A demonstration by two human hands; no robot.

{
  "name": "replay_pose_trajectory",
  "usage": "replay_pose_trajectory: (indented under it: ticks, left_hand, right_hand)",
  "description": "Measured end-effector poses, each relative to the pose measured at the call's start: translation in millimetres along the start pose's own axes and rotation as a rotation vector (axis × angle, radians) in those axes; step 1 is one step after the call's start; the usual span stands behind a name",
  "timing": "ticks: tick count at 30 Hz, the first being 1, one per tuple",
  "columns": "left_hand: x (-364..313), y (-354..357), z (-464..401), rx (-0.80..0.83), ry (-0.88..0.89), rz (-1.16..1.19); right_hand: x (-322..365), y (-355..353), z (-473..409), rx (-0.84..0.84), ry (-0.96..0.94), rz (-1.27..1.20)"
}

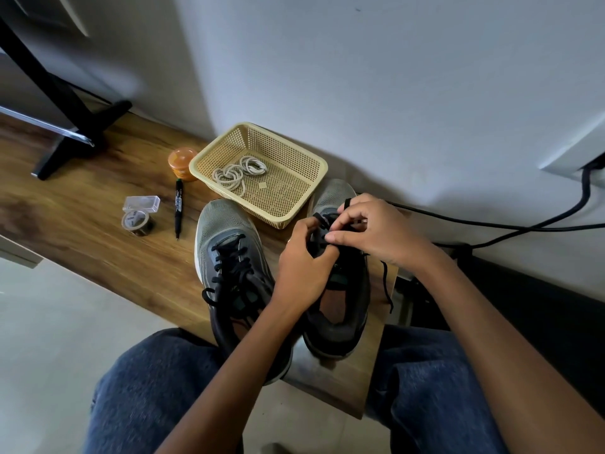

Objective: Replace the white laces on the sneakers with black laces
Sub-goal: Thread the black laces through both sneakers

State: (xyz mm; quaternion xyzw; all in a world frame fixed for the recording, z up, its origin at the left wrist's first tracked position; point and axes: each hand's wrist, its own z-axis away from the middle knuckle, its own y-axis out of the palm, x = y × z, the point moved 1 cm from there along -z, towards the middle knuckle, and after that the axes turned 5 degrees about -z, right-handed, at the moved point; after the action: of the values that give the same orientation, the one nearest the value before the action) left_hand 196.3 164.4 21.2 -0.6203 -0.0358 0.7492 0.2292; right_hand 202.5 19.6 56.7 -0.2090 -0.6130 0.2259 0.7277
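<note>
A thin black shoelace (322, 224) is pinched between the curled fingers of both hands at the centre right of the frame: the left hand (302, 273) is closed on it from below, and the right hand (376, 231) is closed on it from the right, with a loop of the lace wrapped over the raised index finger. A loose end of the same lace hangs down the right side of the shoe. The lace is being worked at the eyelets of the grey mesh sneaker with a dark heel (340, 303), which lies on the brown wooden tabletop (82, 224). Just to its left lies the matching grey mesh sneaker (229, 257), already threaded with black laces. Above the two shoes, touching their toes, stands a beige perforated plastic basket (294, 158), in which coiled white laces (237, 173) are seen. Further left are found an orange round jar (179, 163), a black marker pen (178, 208), a roll of brown tape (137, 222) and a small clear plastic box (142, 203).
</note>
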Motion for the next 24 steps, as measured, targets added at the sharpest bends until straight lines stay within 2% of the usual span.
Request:
replay_pose_trajectory:
  ticks: [6,13,17,21,24]
  left_hand:
    - [2,0,1,0.012,0.000,-0.065]
    - [1,5,5,-0.001,0.073,-0.141]
    - [2,11,5,0.029,0.085,-0.232]
    - [4,9,4,0.069,0.124,-0.207]
    - [6,3,2,0.220,0.168,-0.126]
  right_hand:
    - [11,10,-3,-0.047,-0.008,0.242]
    - [15,12,3,0.016,0.053,0.531]
    - [16,14,6,-0.024,0.042,0.486]
    - [15,13,7,-0.167,0.012,0.376]
    - [15,12,8,-0.216,0.005,0.326]
